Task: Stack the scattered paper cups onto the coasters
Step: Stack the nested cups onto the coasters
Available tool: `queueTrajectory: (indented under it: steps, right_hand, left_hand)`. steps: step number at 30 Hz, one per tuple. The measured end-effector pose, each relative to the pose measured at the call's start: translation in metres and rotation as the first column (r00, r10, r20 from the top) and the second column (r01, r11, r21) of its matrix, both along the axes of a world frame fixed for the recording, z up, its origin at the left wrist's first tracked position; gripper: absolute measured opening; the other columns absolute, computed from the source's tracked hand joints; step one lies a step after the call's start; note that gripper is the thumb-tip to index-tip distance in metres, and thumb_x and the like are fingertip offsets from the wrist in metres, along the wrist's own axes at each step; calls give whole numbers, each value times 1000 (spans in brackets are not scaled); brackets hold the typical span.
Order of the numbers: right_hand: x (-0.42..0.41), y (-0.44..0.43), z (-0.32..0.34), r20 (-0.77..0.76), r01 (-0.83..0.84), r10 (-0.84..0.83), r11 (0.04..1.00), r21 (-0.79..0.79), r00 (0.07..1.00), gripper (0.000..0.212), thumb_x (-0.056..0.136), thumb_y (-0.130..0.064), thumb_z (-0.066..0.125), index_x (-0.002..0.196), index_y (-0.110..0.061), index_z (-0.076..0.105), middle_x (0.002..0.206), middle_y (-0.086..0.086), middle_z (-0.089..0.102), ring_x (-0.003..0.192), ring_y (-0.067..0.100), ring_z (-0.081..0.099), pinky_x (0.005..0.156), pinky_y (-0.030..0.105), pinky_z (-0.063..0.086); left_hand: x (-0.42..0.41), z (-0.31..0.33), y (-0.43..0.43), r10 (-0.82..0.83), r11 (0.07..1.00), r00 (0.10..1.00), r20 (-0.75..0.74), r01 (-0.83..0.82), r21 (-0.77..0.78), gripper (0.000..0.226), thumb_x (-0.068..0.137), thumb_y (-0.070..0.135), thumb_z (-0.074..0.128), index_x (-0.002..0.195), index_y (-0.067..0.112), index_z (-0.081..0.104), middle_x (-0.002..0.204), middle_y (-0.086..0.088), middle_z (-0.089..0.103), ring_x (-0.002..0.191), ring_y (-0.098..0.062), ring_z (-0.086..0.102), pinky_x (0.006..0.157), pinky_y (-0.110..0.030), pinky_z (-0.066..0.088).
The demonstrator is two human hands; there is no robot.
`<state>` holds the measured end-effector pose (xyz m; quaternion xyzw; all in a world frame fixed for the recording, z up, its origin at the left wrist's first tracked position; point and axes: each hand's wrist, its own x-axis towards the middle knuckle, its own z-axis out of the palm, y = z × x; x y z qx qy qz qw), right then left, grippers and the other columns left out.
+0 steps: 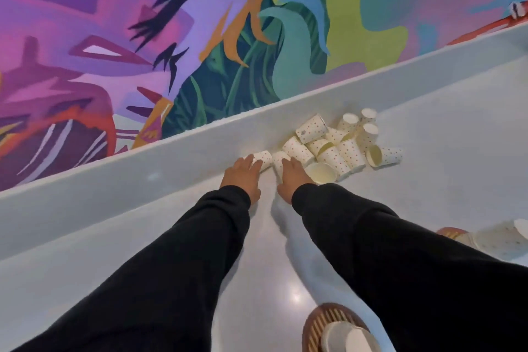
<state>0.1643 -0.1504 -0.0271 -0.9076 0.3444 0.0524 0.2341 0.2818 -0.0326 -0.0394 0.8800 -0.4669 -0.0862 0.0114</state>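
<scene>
Paper cups [340,144] half-hide each other; left hand [241,176] and right hand [293,177] each rest spread on one.

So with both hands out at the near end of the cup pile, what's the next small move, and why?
Probably closing each hand's grip on the cup under its fingertips: the left hand rests on one lying cup, the right hand on another. The coaster nearest the person already carries cups.
</scene>
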Motion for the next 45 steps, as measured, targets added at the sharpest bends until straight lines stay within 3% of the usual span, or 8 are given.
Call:
queueTrajectory:
  steps: [4, 9, 19, 25, 30, 35, 40, 45]
  right_hand:
    - [16, -6, -18, -51, 4, -9, 997, -81, 999, 78, 93, -32, 69, 157, -18, 26, 161, 11, 31, 149, 32, 32, 119, 41, 35]
    - [25, -6, -25, -33, -10, 4, 984, -177, 999, 65, 91, -38, 68, 146, -23, 38, 144, 10, 51, 129, 33, 52, 108, 45, 47]
    - [36, 8, -26, 52, 78, -89, 979, 188, 995, 35, 92, -37, 68, 114, -28, 42, 101, 2, 60, 89, 25, 59, 81, 37, 49]
    - [30, 7, -22, 72, 169, -201, 935, 310, 977, 32, 98, -24, 62, 119, -27, 37, 118, 11, 57, 104, 32, 61, 87, 36, 53]
    - [21, 3, -10, 53, 307, -447, 693, 653, 893, 74, 92, -22, 67, 154, -22, 26, 146, 11, 41, 128, 38, 50, 103, 49, 53]
    - [11, -6, 1, 95, 297, -678, 438, 848, 729, 62, 91, -23, 66, 147, -15, 42, 134, 11, 52, 116, 33, 56, 90, 50, 61]
    - [9, -7, 16, 124, 225, -841, 278, 934, 527, 67, 87, -17, 74, 141, -27, 36, 134, 14, 51, 116, 35, 57, 94, 49, 58]
    - [3, -3, 24, 96, 76, -846, 159, 984, 524, 85, 83, -19, 77, 153, -32, 30, 143, 14, 49, 123, 38, 57, 96, 54, 58]
  left_hand:
    - [4, -18, -5, 0, 1000, 998, 65, -1, 8, 70, 90, 43, 65, 152, 26, 37, 162, -2, 30, 146, -30, 28, 119, -50, 24]
    - [9, -16, -3, 30, 999, 965, 261, -26, -18, 50, 85, 56, 65, 122, 23, 58, 123, -1, 55, 114, -31, 48, 106, -54, 30]
    - [28, -21, 20, 52, 998, 960, 276, -61, 24, 48, 69, 28, 73, 114, 24, 59, 104, -1, 50, 95, -26, 48, 91, -42, 42]
    - [20, -23, 42, 127, 992, 986, 109, -129, 12, 56, 69, 16, 82, 121, 17, 61, 114, -2, 39, 101, -24, 52, 89, -37, 56]
    - [11, -11, 54, 245, 966, 965, -99, -251, -64, 47, 68, 48, 73, 112, 34, 63, 115, 2, 49, 101, -24, 55, 89, -39, 52]
    - [-10, -2, 58, 297, 841, 746, -596, -501, -207, 54, 76, 57, 78, 119, 30, 60, 106, 8, 64, 95, -20, 61, 80, -34, 46]
    - [-41, 4, 54, 138, 804, 579, -804, -539, -250, 64, 74, 64, 74, 127, 31, 59, 115, 7, 68, 102, -17, 67, 89, -44, 59]
    - [-63, 27, 32, 18, 739, 425, -905, -615, -274, 39, 93, 45, 71, 124, 28, 57, 114, 0, 70, 94, -21, 73, 84, -40, 63]
